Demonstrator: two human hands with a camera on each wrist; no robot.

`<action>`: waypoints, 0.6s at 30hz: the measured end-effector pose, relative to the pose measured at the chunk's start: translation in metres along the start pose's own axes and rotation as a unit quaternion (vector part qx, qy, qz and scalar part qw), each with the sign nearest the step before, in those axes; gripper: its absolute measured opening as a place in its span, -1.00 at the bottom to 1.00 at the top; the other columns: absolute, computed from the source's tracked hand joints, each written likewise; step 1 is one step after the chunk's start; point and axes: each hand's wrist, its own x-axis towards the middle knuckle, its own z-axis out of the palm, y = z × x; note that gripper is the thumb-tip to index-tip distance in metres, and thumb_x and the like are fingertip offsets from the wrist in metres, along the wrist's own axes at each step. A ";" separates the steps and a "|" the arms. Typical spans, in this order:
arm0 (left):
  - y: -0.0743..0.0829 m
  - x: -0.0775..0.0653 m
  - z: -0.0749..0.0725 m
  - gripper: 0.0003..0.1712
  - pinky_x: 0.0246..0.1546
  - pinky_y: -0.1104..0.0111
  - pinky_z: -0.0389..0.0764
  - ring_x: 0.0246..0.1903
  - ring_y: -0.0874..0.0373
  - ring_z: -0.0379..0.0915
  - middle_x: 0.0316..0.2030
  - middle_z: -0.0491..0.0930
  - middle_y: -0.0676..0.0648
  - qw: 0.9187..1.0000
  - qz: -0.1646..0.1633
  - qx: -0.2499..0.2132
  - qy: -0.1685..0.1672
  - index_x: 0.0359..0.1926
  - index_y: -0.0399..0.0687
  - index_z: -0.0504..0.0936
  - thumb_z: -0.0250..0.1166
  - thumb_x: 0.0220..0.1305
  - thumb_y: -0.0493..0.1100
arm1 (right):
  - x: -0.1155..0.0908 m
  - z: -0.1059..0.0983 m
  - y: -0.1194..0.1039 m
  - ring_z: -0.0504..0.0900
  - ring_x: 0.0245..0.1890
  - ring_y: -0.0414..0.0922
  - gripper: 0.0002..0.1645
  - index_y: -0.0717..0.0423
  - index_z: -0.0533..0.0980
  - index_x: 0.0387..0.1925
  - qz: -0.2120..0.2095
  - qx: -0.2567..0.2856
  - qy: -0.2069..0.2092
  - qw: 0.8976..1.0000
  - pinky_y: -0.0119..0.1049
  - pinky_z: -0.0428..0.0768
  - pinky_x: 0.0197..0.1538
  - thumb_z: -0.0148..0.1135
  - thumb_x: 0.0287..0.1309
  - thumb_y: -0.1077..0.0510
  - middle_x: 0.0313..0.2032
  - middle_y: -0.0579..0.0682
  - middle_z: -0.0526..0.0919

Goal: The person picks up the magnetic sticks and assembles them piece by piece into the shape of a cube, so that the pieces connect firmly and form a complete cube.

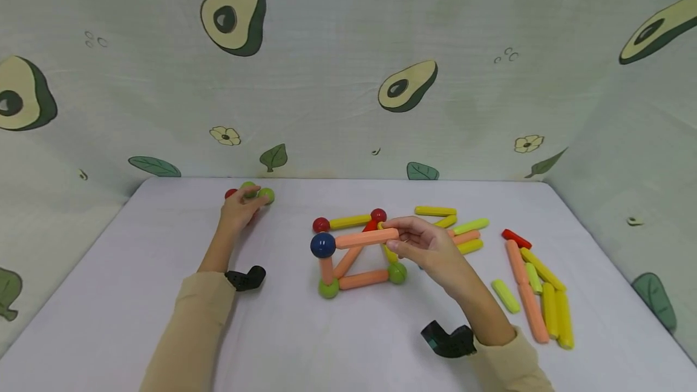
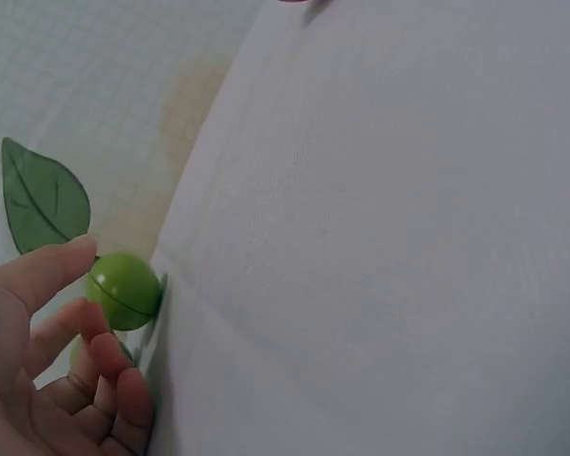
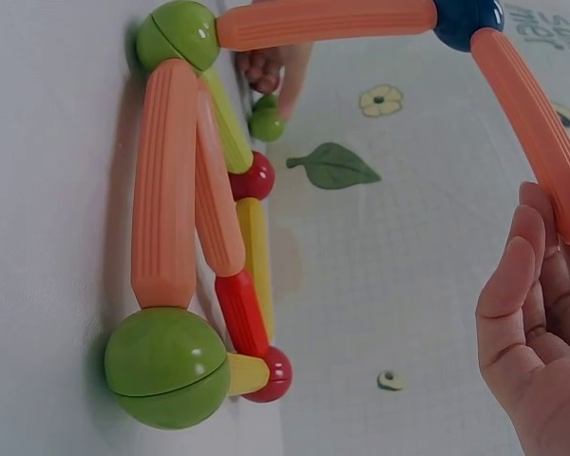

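My right hand (image 1: pixel 427 248) pinches the free end of an orange magnetic rod (image 1: pixel 366 238) between thumb and fingers. The rod's other end joins a blue ball (image 1: pixel 323 245), held up by an upright orange rod (image 3: pixel 328 24) on a green ball (image 1: pixel 328 288). Below lies a flat frame of rods and balls, with another green ball (image 3: pixel 166 369) at its near right corner, red balls (image 1: pixel 321 225) at the back, and a diagonal made of an orange and a red rod. At the table's far left, my left hand (image 1: pixel 239 210) has thumb and fingertip at a green ball (image 2: pixel 123 291).
Beside the left hand lie another green ball (image 1: pixel 248 186) and a red ball (image 1: pixel 231 193). Loose yellow (image 1: pixel 435 211), lime (image 1: pixel 505 296), orange (image 1: pixel 527 292) and red rods (image 1: pixel 516 238) are scattered right of the frame. A patterned cloth (image 1: pixel 337 138) hangs behind the table.
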 end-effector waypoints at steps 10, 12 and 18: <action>-0.001 0.002 0.008 -0.35 -0.08 0.16 0.49 -0.03 -0.12 0.43 0.13 0.53 -0.41 0.997 0.015 0.069 0.017 0.46 -0.33 0.43 0.28 0.54 -0.04 | 0.000 -0.001 0.000 0.64 -0.16 -0.13 -0.55 0.44 0.52 0.24 -0.003 0.001 -0.003 1.000 -0.42 0.67 -0.06 0.32 0.42 0.29 -0.03 0.13 0.65; 0.000 0.002 0.009 -0.34 0.12 0.00 0.51 0.16 -0.27 0.44 0.31 0.46 -0.47 0.997 0.016 0.080 0.014 0.47 -0.33 0.40 0.27 0.55 -0.04 | 0.001 -0.001 0.000 0.64 -0.18 -0.15 -0.56 0.45 0.52 0.23 -0.005 0.003 -0.003 1.000 -0.43 0.66 -0.07 0.32 0.42 0.30 -0.04 0.12 0.64; 0.001 0.004 0.010 -0.32 0.45 -0.22 0.27 0.48 -0.44 0.18 0.52 0.26 -0.45 0.993 0.014 0.114 0.008 0.48 -0.34 0.37 0.25 0.56 -0.01 | 0.000 -0.001 -0.001 0.64 -0.17 -0.12 -0.57 0.42 0.53 0.22 0.003 -0.003 0.000 1.000 -0.39 0.68 -0.05 0.32 0.41 0.30 -0.05 0.14 0.64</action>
